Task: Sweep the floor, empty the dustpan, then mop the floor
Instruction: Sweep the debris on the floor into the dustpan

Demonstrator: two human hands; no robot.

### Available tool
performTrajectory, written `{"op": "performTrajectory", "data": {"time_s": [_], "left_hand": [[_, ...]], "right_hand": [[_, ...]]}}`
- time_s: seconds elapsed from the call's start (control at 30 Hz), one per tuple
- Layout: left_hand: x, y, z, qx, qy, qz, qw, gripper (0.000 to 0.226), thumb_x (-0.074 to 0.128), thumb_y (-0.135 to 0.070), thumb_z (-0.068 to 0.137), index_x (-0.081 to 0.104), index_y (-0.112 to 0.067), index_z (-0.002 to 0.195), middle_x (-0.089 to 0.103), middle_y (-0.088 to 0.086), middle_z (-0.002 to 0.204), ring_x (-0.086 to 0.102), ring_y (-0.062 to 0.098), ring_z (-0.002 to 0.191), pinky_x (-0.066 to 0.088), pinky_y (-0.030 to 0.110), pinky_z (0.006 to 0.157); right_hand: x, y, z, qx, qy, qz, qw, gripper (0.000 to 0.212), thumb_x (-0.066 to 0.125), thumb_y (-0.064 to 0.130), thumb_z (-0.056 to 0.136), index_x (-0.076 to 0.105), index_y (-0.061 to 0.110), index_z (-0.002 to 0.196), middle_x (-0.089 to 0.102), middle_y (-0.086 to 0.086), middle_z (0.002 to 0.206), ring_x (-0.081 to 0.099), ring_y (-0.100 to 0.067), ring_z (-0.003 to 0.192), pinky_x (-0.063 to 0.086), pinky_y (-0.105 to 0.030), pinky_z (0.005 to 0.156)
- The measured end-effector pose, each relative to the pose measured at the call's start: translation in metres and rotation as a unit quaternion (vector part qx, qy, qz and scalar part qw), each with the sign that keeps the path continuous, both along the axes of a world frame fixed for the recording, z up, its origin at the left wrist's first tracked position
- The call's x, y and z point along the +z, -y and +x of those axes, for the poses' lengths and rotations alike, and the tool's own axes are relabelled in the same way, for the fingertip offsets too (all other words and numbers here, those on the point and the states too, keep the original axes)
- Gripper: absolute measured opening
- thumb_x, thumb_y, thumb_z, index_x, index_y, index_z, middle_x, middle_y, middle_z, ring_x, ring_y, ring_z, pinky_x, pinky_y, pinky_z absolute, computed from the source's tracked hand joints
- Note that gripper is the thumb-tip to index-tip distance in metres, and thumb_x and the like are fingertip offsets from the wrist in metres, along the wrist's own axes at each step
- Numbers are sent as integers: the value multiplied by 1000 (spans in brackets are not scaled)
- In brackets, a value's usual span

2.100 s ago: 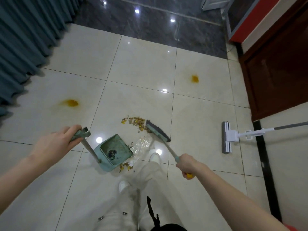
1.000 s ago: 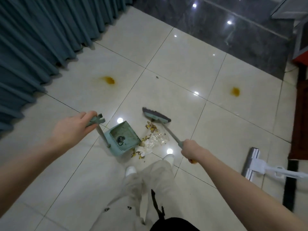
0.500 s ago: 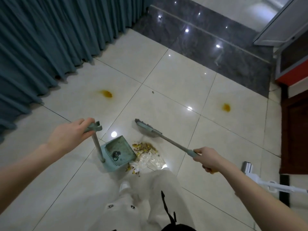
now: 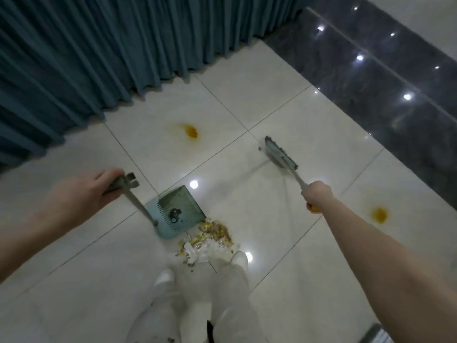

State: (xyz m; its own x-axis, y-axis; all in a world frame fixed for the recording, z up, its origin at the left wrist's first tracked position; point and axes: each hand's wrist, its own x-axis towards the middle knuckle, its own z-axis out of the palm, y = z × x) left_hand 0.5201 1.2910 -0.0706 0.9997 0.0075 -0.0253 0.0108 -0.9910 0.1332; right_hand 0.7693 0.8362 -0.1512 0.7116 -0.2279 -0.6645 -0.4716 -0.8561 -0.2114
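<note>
My left hand (image 4: 84, 194) grips the top of the long handle of a teal dustpan (image 4: 179, 214), which stands on the white tile floor (image 4: 284, 112) with a small dark bit inside. A pile of yellow-brown crumbs and crumpled clear plastic (image 4: 210, 241) lies just right of the pan's mouth, by my shoes. My right hand (image 4: 316, 198) grips the broom handle; the broom head (image 4: 280, 154) is out to the upper right, well away from the pile.
Two orange stains mark the tiles, one stain (image 4: 190, 131) ahead and another stain (image 4: 379, 215) at the right. Teal curtains (image 4: 99, 58) hang along the left. A dark glossy floor strip (image 4: 395, 82) runs at the upper right. The mop head's corner (image 4: 380, 334) shows at bottom right.
The view has swung to the left. The broom head has moved out to the right, away from the debris pile. The dustpan stays beside the pile in my left hand.
</note>
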Motion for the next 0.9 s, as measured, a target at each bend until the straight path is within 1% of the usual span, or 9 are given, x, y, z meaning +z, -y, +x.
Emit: {"op": "performTrajectory", "data": {"time_s": [0.17,0.27,0.3,0.4,0.53,0.63,0.73,0.8,0.9], "left_hand": [[-30,21,-9,77,-5,-6,997,43,70,-22,78,55,-10,116,65,16,92,53,26,50,50,37,45],[-38,35,-25,132,-3,2,991,41,67,-35,83,53,-15,116,63,16,95,55,34,51,50,46,45],[-38,41,-30,146,6,2,989,40,67,-36,84,53,-16,115,63,17,96,56,37,53,50,47,46],[-33,53,-43,173,16,-7,985,41,71,-26,78,52,-16,113,62,17,96,56,38,55,50,50,47],[-25,72,-70,208,15,-4,978,39,68,-28,78,52,-18,111,62,15,93,56,37,54,49,47,46],[-27,92,-99,218,18,-14,976,39,66,-31,78,51,-19,113,63,15,92,56,36,54,50,46,47],[-36,114,-141,232,6,-6,973,40,61,-37,80,49,-24,115,64,12,96,59,36,58,51,46,48],[-38,136,-172,242,-3,-7,970,39,60,-38,81,48,-25,115,64,12,97,61,37,60,51,45,48],[-34,177,-220,264,6,-6,965,38,65,-32,81,50,-23,114,66,11,96,62,36,57,50,43,43]], "right_hand": [[-33,18,69,48,-11,-28,998,27,43,11,98,44,6,71,49,-12,65,49,-22,46,39,-26,38],[-40,21,68,84,-36,-31,995,18,45,6,95,50,1,79,52,-11,66,55,-25,54,48,-30,47],[-41,23,61,100,-42,-34,993,14,45,3,94,54,-2,85,53,-11,65,57,-26,57,50,-29,51],[-37,35,25,152,-59,-48,985,12,43,-4,92,54,-3,93,54,-11,65,57,-22,49,47,-24,37],[-27,48,-21,204,-76,-55,974,18,41,-3,92,56,-1,102,54,-13,72,60,-25,54,59,-37,51],[-18,60,-55,260,-79,-60,961,30,39,-2,94,55,0,119,48,-6,70,54,-18,50,46,-27,36],[-7,74,-97,304,-74,-52,948,30,40,1,96,54,0,121,48,-6,72,57,-19,53,53,-31,44],[1,82,-130,331,-83,-54,938,30,40,3,96,53,2,123,51,-7,80,64,-25,64,59,-36,53],[8,100,-179,373,-98,-55,921,31,40,3,97,52,4,125,53,-9,91,64,-24,65,58,-33,50]]}}
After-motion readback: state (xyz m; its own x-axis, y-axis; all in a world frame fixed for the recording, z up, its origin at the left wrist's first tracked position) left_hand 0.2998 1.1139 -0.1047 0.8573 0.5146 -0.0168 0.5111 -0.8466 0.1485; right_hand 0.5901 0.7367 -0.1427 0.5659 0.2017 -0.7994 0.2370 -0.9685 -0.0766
